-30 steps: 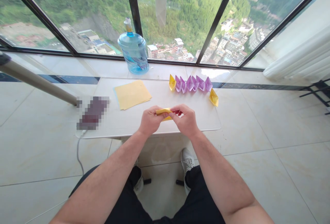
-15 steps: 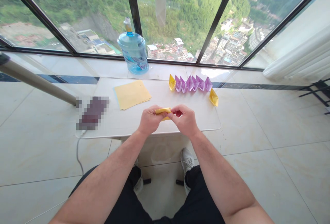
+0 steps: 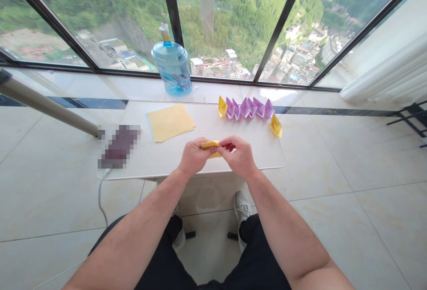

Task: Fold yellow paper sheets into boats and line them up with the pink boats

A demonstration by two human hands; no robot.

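A folded piece of yellow paper (image 3: 209, 145) is held between both hands above the front edge of the white table (image 3: 160, 165). My left hand (image 3: 194, 155) pinches its left side, the thumb lying across the front. On the right side, my right hand (image 3: 237, 154) grips the paper between thumb and fingers. Parts of the folds are hidden behind the fingers. Beyond the hands, several purple paper boats (image 3: 247, 108) stand in a row, with one yellow paper boat (image 3: 222, 107) at the left end and another yellow boat (image 3: 276, 126) at the right.
Flat yellow paper sheets (image 3: 171, 122) lie at the table's left. A blue water jug (image 3: 172, 67) stands by the window behind the table. At the left are a blurred-out object (image 3: 120, 147) with a cable (image 3: 100, 199) and a slanting pole (image 3: 50, 103).
Both hands stay in almost the same place on the paper. The yellow paper's upper edge is tilted slightly differently; nothing else has visibly moved.
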